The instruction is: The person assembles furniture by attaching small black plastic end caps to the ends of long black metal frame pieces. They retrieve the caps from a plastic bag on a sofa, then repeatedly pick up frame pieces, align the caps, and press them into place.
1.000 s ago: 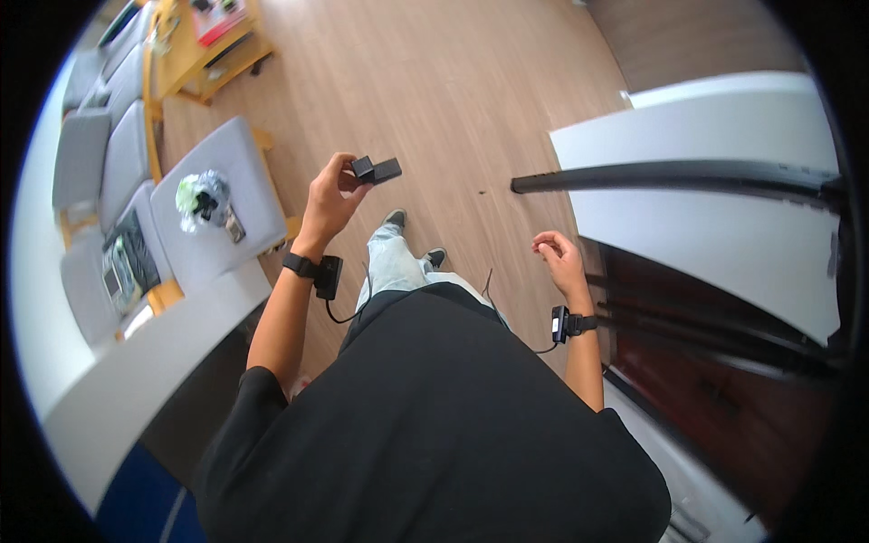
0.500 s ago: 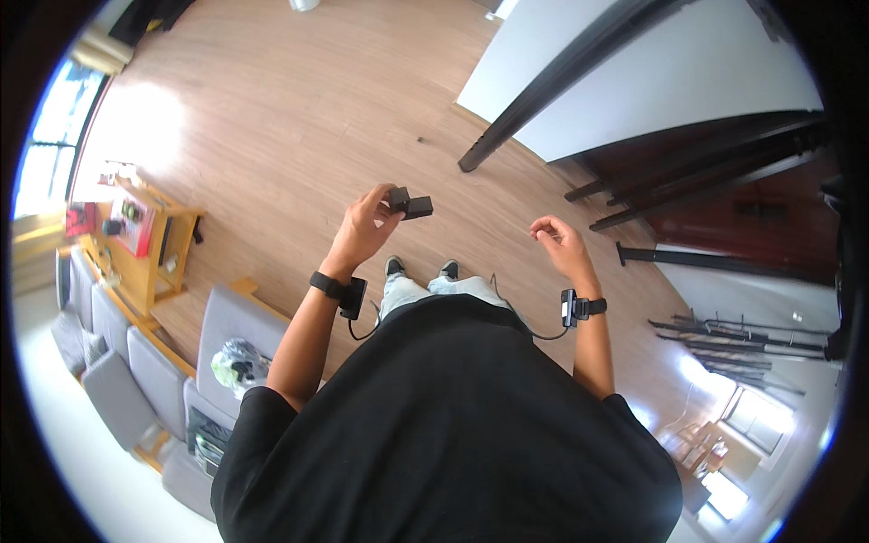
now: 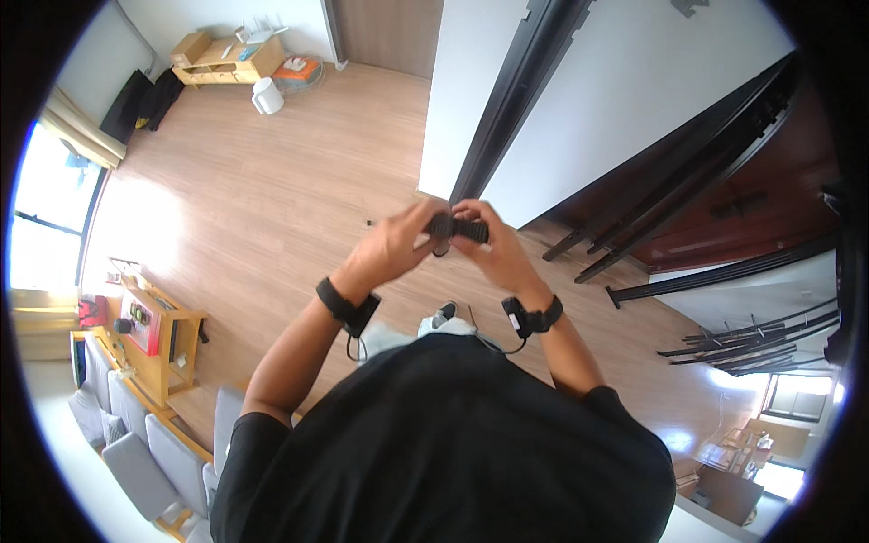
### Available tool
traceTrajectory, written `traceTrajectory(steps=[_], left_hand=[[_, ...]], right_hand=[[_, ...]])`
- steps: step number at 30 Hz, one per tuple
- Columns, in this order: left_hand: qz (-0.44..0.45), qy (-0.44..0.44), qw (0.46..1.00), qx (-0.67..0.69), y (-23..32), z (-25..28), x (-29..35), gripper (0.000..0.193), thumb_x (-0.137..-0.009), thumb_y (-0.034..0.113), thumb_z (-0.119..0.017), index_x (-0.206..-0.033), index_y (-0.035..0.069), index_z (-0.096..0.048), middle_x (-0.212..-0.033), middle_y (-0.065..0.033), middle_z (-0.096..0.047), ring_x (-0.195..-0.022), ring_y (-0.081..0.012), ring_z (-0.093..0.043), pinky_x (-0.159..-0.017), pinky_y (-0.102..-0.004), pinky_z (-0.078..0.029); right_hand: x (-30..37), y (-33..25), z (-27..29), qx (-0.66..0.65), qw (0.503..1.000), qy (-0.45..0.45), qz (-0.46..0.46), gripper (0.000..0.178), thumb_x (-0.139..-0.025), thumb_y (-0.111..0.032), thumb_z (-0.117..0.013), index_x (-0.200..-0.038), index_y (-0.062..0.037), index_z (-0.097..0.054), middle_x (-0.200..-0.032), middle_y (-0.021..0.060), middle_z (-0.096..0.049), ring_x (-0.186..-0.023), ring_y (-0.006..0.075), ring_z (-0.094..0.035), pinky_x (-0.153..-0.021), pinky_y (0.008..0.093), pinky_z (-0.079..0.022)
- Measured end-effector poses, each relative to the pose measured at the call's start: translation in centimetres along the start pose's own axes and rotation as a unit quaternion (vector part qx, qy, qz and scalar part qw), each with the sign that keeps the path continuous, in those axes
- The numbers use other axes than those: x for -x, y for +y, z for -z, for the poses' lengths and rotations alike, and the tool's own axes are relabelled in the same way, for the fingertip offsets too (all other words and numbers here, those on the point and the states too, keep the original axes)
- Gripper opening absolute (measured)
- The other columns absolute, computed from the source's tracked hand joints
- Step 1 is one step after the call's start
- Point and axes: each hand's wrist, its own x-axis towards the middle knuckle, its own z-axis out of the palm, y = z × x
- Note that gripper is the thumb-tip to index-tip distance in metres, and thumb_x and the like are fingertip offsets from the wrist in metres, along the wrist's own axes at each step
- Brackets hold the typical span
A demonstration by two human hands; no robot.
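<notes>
Both hands meet in front of me around a small black block-like connector piece (image 3: 471, 230). My left hand (image 3: 391, 244) has its fingers closed on the piece's left end, which blurs with motion. My right hand (image 3: 500, 252) wraps thumb and fingers around the right part. Just beyond the hands, the lower end of a tall black post (image 3: 493, 136) appears behind them. Whether the piece touches the post I cannot tell.
Several long black bars (image 3: 688, 185) lean against the wall at the right. A wooden side table (image 3: 176, 335) and grey sofa (image 3: 176, 443) stand at the left. A white kettle (image 3: 268, 97) sits on the floor ahead, near a low wooden cabinet (image 3: 226, 68).
My right hand has come in from the right and taken hold of the black piece. My left hand has carried it rightward. The view has moved closer to the post and tilted up.
</notes>
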Motion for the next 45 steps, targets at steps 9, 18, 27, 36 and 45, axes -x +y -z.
traceTrajectory(steps=[9, 18, 27, 36, 45], left_hand=[[-0.083, 0.034, 0.993, 0.082, 0.1, 2.3, -9.8, 0.041, -0.078, -0.009, -0.080, -0.116, -0.001, -0.067, -0.117, -0.0119, -0.070, -0.103, -0.0223, -0.074, -0.090, -0.0339, -0.061], [-0.278, 0.086, 0.953, -0.085, 1.0, 7.3, -28.8, 0.071, -0.086, 0.025, -0.085, -0.140, 0.000, -0.048, -0.139, -0.0231, -0.055, -0.125, -0.0414, -0.057, -0.105, -0.0469, -0.049], [-0.298, 0.337, 0.877, -0.170, 10.8, 4.5, -43.1, 0.124, -0.073, 0.018, -0.093, -0.163, 0.004, -0.010, -0.153, -0.0307, -0.028, -0.137, -0.0490, -0.037, -0.110, -0.0530, -0.043], [-0.264, 0.227, 0.937, 0.029, 9.7, 5.5, -44.4, 0.120, -0.076, 0.013, -0.089, -0.165, 0.002, -0.009, -0.151, -0.0266, -0.039, -0.137, -0.0403, -0.046, -0.116, -0.0479, -0.040], [-0.266, -0.065, 0.925, 0.264, 7.9, 9.5, -42.8, 0.117, -0.071, 0.034, -0.097, -0.161, 0.007, -0.027, -0.157, -0.0213, -0.042, -0.144, -0.0367, -0.047, -0.119, -0.0562, -0.042]], right_hand=[[-5.6, -3.0, 7.5, -0.003, 0.998, 0.033, 0.053, 0.045, -0.093, -0.001, -0.072, -0.137, -0.0035, -0.062, -0.117, 0.0054, -0.067, -0.102, 0.0123, -0.064, -0.089, 0.0267, -0.052], [-7.7, -5.3, 14.4, 0.107, 0.945, 0.299, 0.076, 0.045, -0.088, -0.006, -0.076, -0.130, -0.0056, -0.060, -0.111, 0.0108, -0.070, -0.103, 0.0184, -0.069, -0.090, 0.0311, -0.054], [-4.8, -6.7, 18.1, 0.129, 0.912, 0.382, 0.079, 0.034, -0.085, 0.003, -0.074, -0.117, -0.0018, -0.063, -0.107, 0.0086, -0.069, -0.100, 0.0154, -0.067, -0.089, 0.0297, -0.053], [3.4, -9.9, 32.0, 0.307, 0.870, 0.378, 0.078, 0.036, -0.082, -0.001, -0.077, -0.117, -0.0044, -0.069, -0.114, 0.0120, -0.070, -0.110, 0.0244, -0.069, -0.098, 0.0372, -0.054], [-2.0, -18.2, 45.5, 0.249, 0.850, 0.359, 0.294, 0.038, -0.095, -0.008, -0.068, -0.132, -0.0065, -0.062, -0.126, 0.0092, -0.066, -0.115, 0.0191, -0.066, -0.100, 0.0335, -0.055]])
